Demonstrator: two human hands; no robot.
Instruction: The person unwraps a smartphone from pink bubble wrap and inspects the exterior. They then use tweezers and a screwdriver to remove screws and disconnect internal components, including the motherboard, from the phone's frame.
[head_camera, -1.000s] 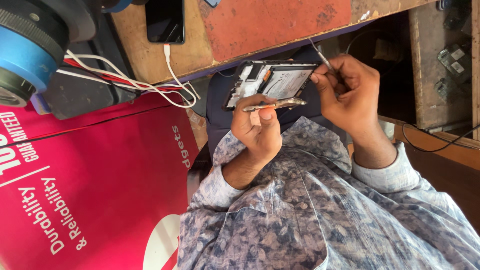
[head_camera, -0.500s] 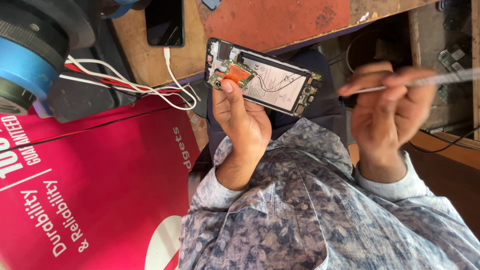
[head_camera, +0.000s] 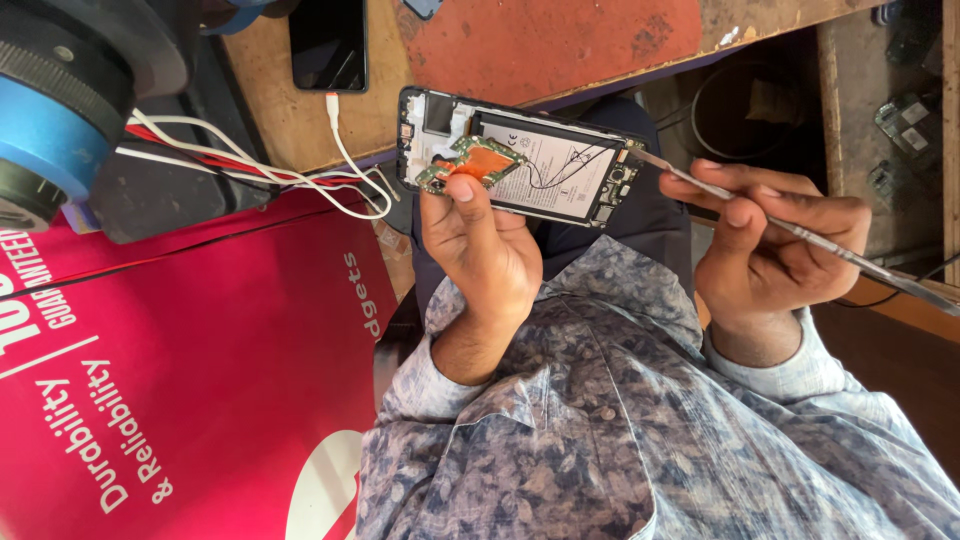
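Observation:
My left hand (head_camera: 485, 255) holds up an opened phone (head_camera: 545, 165) with its back cover off, so the battery and black wires show. The thumb presses on a green circuit board with an orange flex strip (head_camera: 470, 165) at the phone's left end. My right hand (head_camera: 775, 245) grips a thin metal tool (head_camera: 800, 232), held like a pen. Its tip touches the phone's right end near the small camera parts. Both hands are raised in front of my patterned blue shirt (head_camera: 620, 450).
A wooden bench (head_camera: 275, 110) carries a black phone (head_camera: 325, 40) with a white cable (head_camera: 345, 160), a red mat (head_camera: 560, 40) and a blue-and-black cylindrical device (head_camera: 55, 120). A red printed banner (head_camera: 190, 400) hangs at the left. Dark shelves with small parts (head_camera: 905, 110) are at the right.
My left hand lifted the phone from my lap and turned its open side to view. My right hand swung away with the tool, then brought its tip back to the phone's right end.

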